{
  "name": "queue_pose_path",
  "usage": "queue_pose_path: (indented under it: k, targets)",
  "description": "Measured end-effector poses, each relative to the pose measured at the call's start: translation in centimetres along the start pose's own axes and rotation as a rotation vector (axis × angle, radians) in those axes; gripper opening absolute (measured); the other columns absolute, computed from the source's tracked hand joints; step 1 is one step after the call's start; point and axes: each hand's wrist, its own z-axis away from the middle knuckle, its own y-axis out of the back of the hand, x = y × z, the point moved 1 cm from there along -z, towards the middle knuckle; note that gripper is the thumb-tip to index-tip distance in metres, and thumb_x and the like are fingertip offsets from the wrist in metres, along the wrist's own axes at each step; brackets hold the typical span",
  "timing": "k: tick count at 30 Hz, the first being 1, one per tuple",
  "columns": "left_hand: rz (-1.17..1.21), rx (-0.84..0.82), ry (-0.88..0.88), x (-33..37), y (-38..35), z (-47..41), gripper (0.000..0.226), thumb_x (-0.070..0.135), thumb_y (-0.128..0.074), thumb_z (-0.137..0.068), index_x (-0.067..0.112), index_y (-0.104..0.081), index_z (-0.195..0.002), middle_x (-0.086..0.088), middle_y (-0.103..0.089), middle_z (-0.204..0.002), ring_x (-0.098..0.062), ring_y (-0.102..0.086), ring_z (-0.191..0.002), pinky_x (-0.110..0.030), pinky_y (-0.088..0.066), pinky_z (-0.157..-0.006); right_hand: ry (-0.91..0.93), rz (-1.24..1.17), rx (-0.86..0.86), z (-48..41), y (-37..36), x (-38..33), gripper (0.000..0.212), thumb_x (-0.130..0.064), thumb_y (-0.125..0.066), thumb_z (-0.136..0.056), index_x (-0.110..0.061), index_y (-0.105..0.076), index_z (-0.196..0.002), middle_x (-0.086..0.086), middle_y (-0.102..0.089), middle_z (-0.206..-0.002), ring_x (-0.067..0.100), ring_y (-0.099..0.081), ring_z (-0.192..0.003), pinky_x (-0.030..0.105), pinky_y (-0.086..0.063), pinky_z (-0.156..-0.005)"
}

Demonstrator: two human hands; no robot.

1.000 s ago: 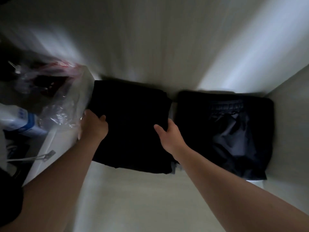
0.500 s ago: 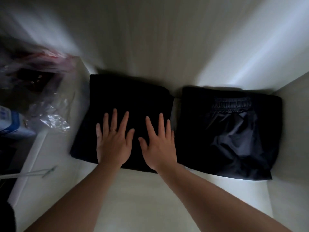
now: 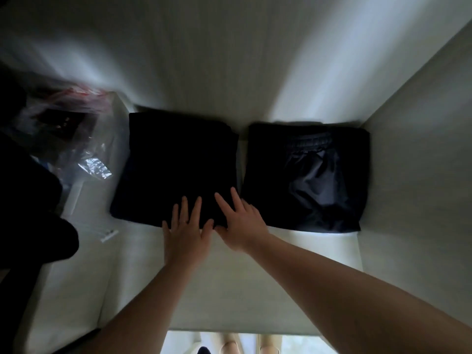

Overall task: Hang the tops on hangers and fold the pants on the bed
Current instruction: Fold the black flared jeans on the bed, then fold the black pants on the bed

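Two folded dark pants lie side by side on a pale shelf [image 3: 178,272] inside a cupboard. The left folded black pants [image 3: 176,162] sit against the back wall. My left hand [image 3: 185,231] lies flat with straight fingers on their near edge. My right hand [image 3: 241,221] rests flat beside it on the near right corner of the same pile, fingers spread. The right folded dark pants [image 3: 311,180], with an elastic waistband showing, lie untouched against the right wall.
A clear plastic bag [image 3: 74,139] with red and dark contents fills the neighbouring compartment at left, behind a white divider [image 3: 120,139]. The cupboard's right wall [image 3: 413,200] stands close to the right pants. A dark garment [image 3: 28,213] hangs at far left. Feet [image 3: 245,346] show below.
Both hands have slid back toward me along the left pants, from the middle of the pile to its near edge, and moved slightly right. The pants stayed in place.
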Motion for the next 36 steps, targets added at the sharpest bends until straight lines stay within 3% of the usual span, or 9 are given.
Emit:
queue_pose_path:
  k: [6,17,25,32,36]
  targets:
    - [0.057,-0.162,-0.016,1.8,-1.5,8.7,0.066,0.06,-0.026,-0.101,0.038,-0.004,-0.159,0.006,0.006,-0.169,-0.021,0.004,-0.155,-0.05,-0.006,-0.123,-0.093,-0.05,-0.14,9.0,-1.2,1.7,0.071,-0.051,-0.043,-0.101,-0.04,-0.002,-0.158,0.0,0.004,-0.169,0.027,0.0,-0.155,0.052,-0.02,-0.12]
    - [0.01,-0.173,-0.121,4.7,-0.3,21.1,0.066,0.065,-0.018,-0.1,0.04,-0.001,-0.159,0.007,0.008,-0.168,-0.02,0.012,-0.154,-0.05,0.002,-0.122,-0.06,0.026,-0.045,24.1,-2.8,3.7,0.07,-0.053,-0.038,-0.102,-0.041,0.002,-0.158,-0.002,0.008,-0.168,0.027,0.003,-0.155,0.051,-0.014,-0.122]
    - [0.074,-0.06,-0.034,6.6,-1.4,30.2,0.068,0.067,-0.019,-0.099,0.039,-0.003,-0.159,0.007,0.005,-0.168,-0.02,0.011,-0.155,-0.049,0.0,-0.124,0.06,-0.007,0.016,30.6,-2.4,5.1,0.07,-0.051,-0.04,-0.102,-0.041,0.0,-0.158,-0.004,0.005,-0.169,0.026,0.002,-0.155,0.049,-0.011,-0.123]
    - [0.528,0.229,0.106,9.4,-3.7,40.8,0.06,0.053,-0.04,-0.102,0.032,-0.025,-0.157,0.006,-0.019,-0.166,-0.015,-0.009,-0.154,-0.037,-0.015,-0.124,0.263,-0.068,-0.036,36.4,-3.9,6.1,0.067,-0.051,-0.042,-0.102,-0.041,-0.006,-0.158,-0.005,-0.002,-0.169,0.024,-0.004,-0.155,0.045,-0.014,-0.121]
    - [0.653,0.286,0.238,8.9,-6.1,47.3,0.053,0.043,-0.047,-0.103,0.03,-0.035,-0.154,0.006,-0.033,-0.16,-0.012,-0.025,-0.149,-0.032,-0.024,-0.12,0.408,-0.088,-0.123,39.2,-5.7,4.9,0.067,-0.049,-0.044,-0.102,-0.038,-0.009,-0.158,-0.005,-0.007,-0.168,0.021,-0.007,-0.154,0.048,-0.016,-0.123]
